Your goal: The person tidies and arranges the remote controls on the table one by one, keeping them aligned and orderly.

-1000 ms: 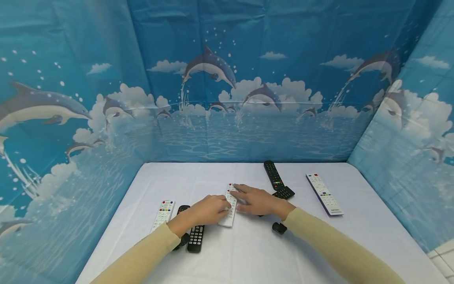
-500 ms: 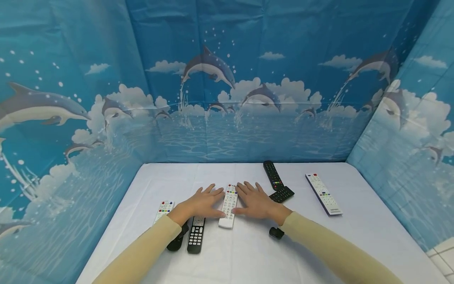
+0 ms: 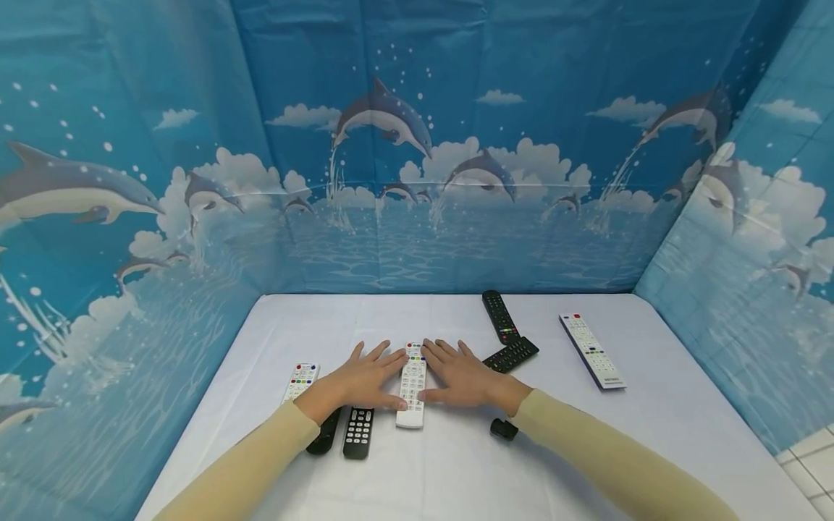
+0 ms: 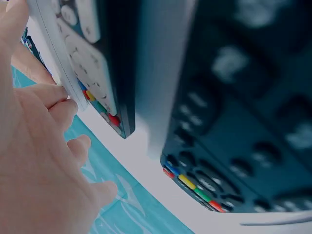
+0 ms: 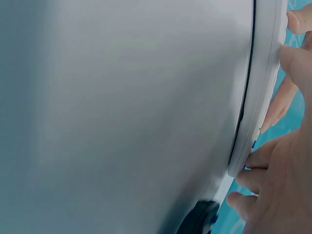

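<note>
A white remote control (image 3: 413, 391) lies lengthwise on the white table between the two hands. My left hand (image 3: 361, 380) is spread along its left edge, with the thumb near the lower end and the fingertips by the upper buttons. On the other side, my right hand (image 3: 465, 376) is spread likewise, its fingers against the right edge. In the right wrist view, fingertips of the right hand (image 5: 278, 180) rest at the side of the white remote (image 5: 261, 83). The left wrist view has the left hand (image 4: 44, 151) with its fingertips at the remote's other side (image 4: 61, 53).
Left of the hands lie a black remote (image 3: 358, 438), another black remote (image 3: 323, 436) partly under the forearm, and a white remote (image 3: 302, 381). Rightward are two black remotes (image 3: 498, 317) (image 3: 511, 354), touching, and a white remote (image 3: 593, 351). Dolphin-print curtains (image 3: 417, 239) surround the table.
The left hand has uncurled from the middle white remote and spread beside it. Both hands and that remote have shifted slightly left and nearer; the remote now stands straighter.
</note>
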`<state>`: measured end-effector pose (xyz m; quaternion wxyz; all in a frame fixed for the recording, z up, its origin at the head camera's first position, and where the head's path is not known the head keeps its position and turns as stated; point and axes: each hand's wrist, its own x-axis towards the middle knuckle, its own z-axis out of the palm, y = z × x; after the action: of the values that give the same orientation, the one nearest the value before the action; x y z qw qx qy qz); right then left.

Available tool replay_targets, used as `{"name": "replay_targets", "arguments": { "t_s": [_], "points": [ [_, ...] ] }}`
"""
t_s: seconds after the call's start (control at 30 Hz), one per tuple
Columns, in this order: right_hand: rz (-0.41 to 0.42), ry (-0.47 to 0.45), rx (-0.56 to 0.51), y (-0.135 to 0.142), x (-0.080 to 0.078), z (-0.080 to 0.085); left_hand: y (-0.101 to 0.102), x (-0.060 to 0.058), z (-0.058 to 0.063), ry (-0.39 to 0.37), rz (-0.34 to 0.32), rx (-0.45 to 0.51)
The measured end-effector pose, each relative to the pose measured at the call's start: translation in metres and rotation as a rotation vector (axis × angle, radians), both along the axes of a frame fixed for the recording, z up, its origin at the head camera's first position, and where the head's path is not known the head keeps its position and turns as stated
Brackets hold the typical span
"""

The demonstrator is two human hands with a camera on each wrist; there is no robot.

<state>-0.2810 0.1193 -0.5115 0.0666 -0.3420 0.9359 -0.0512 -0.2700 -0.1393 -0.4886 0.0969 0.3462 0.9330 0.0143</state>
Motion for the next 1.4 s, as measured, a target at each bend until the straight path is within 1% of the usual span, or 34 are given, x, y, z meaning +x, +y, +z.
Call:
{"name": "replay_targets", "arguments": {
  "t_s": [0.17,0.33,0.47,0.7,0.8,1.03,1.27,1.4],
  "points": [
    [0.025,0.009,-0.012,-0.008,0.006,0.001,-0.008,0.006,-0.001,0.017,0.007,-0.010],
    [0.041,0.013,-0.016,-0.016,0.011,0.001,-0.019,0.012,-0.005,0.065,0.041,-0.042],
    [0.046,0.010,-0.020,-0.021,0.015,0.001,-0.024,0.017,-0.005,0.079,0.057,-0.038],
    [0.048,0.006,-0.013,-0.026,0.019,0.001,-0.029,0.024,-0.001,0.068,0.068,-0.046],
    [0.059,0.000,-0.031,-0.028,0.022,0.001,-0.031,0.028,-0.001,0.059,0.072,-0.049],
    [0.074,0.030,-0.022,-0.031,0.030,-0.003,-0.035,0.037,-0.001,0.039,0.079,-0.048],
    [0.046,0.047,-0.004,-0.031,0.037,-0.004,-0.033,0.041,0.001,0.044,0.067,-0.033],
    [0.049,0.049,-0.007,-0.031,0.040,-0.004,-0.034,0.042,-0.001,0.040,0.072,-0.044]
  ]
}}
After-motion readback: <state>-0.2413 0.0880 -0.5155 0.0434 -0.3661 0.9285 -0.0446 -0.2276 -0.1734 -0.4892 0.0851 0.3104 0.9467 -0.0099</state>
